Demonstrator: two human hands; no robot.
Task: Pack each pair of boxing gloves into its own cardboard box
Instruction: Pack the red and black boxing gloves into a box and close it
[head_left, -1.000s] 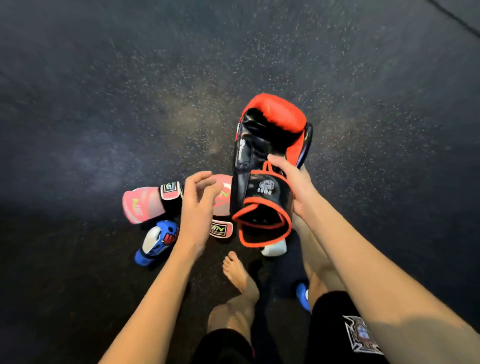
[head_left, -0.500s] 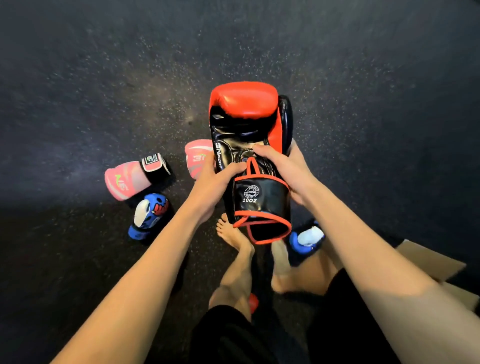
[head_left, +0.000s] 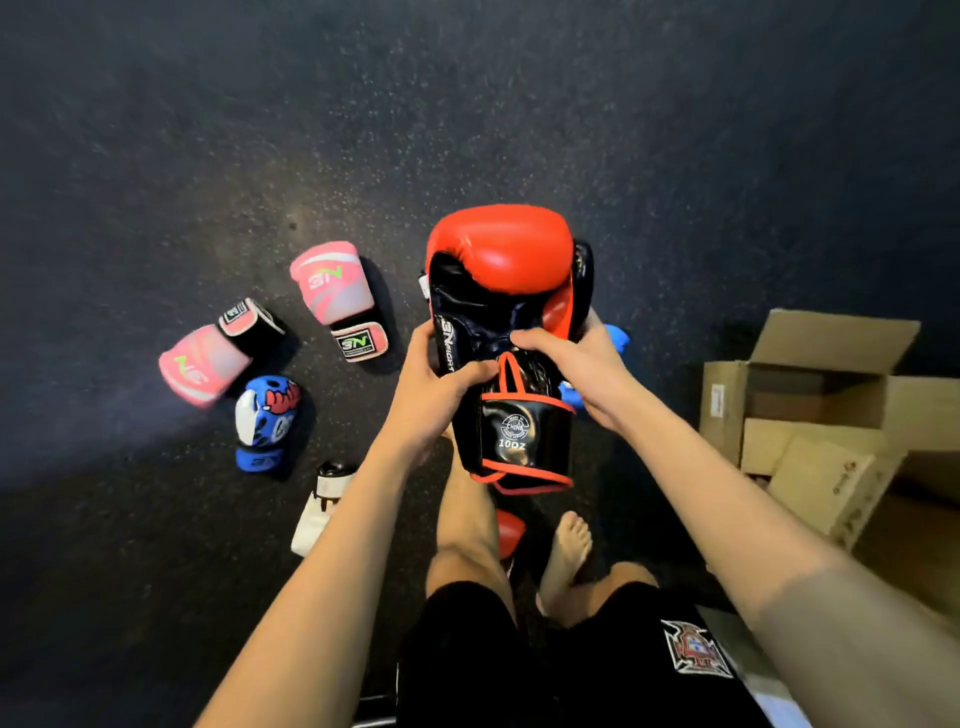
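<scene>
A: What is underfoot?
B: A dark speckled floor (head_left: 467, 104), dim toward the edges.
A: Anything hard to make out?
B: A white glove (head_left: 324, 506) lies half under the left forearm. A red shape (head_left: 509, 532) peeks out between the legs.
A: The hands?
B: The left hand (head_left: 436, 384) and right hand (head_left: 576, 364) both grip the red-and-black glove (head_left: 501, 249), held up in the centre with its cuff nearest.
A: Around it?
B: Two pink gloves (head_left: 332, 291) and a blue glove (head_left: 265, 410) lie to the left. An open cardboard box (head_left: 831, 338) stands to the right.
</scene>
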